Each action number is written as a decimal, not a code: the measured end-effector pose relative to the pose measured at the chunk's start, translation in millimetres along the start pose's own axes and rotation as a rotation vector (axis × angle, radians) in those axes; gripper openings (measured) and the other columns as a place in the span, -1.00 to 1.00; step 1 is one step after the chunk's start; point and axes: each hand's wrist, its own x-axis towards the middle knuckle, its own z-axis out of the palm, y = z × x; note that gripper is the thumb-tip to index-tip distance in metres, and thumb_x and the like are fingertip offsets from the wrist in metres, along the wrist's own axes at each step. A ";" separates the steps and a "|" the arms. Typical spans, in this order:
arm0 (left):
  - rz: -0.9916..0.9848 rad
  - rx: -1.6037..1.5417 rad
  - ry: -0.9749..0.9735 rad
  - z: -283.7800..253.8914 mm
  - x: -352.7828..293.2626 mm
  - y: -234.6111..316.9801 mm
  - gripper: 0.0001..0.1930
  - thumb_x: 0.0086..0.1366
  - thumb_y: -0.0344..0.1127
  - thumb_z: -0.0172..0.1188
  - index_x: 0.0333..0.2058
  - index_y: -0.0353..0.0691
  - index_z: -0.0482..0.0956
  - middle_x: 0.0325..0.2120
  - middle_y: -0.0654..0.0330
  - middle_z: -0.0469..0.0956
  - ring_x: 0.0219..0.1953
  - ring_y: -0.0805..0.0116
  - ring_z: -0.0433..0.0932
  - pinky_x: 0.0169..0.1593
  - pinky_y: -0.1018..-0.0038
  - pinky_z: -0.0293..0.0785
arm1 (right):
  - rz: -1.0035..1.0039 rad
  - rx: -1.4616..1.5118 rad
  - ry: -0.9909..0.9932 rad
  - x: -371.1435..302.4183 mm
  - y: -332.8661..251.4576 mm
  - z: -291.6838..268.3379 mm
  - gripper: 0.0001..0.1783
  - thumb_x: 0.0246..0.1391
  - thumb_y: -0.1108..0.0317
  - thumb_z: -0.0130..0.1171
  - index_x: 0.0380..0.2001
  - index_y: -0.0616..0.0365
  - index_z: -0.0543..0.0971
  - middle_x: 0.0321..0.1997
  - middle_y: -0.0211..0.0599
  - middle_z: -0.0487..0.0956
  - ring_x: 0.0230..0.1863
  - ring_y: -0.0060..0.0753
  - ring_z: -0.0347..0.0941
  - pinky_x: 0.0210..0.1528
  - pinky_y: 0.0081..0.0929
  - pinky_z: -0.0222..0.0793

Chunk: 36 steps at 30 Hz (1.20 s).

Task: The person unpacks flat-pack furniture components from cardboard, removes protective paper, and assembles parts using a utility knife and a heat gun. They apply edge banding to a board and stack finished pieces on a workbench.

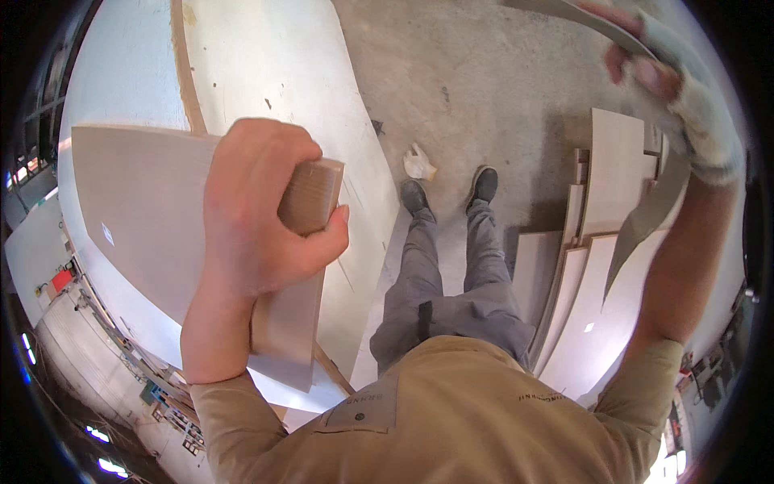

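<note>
My bare left hand (pixel 254 206) is closed round the edge of a thick wooden panel (pixel 137 198). Its thumb and fingers wrap the panel's wood-grained end. The panel has a smooth grey-beige face with a small white label, and lies across a large white sheet. At the upper right, my right hand (pixel 665 93) wears a white glove with bare fingertips, and is slightly blurred. Its fingers are closed on a thin, bendy grey strip (pixel 645 222). One end of the strip reaches past the top edge of the view; the other hangs down beside my forearm in a curled point.
The white sheet (pixel 274 48) has a brown strip along it, on my left. On my right, several light panels (pixel 613 177) lean in a stack. A white glove (pixel 418 164) lies on the concrete floor (pixel 484 81) by my shoes.
</note>
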 end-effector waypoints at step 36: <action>0.092 -0.118 -0.094 2.7 8.6 4.2 -0.64 -0.07 -0.46 0.38 -0.21 -0.20 0.62 -0.33 0.17 0.63 -0.25 0.11 0.60 -0.13 0.23 0.47 | 0.730 1.587 0.371 -80.6 38.1 224.7 -0.43 0.23 0.38 0.40 0.26 -0.01 0.43 -0.12 -0.43 0.51 -0.37 -0.59 0.38 -0.43 -0.51 0.35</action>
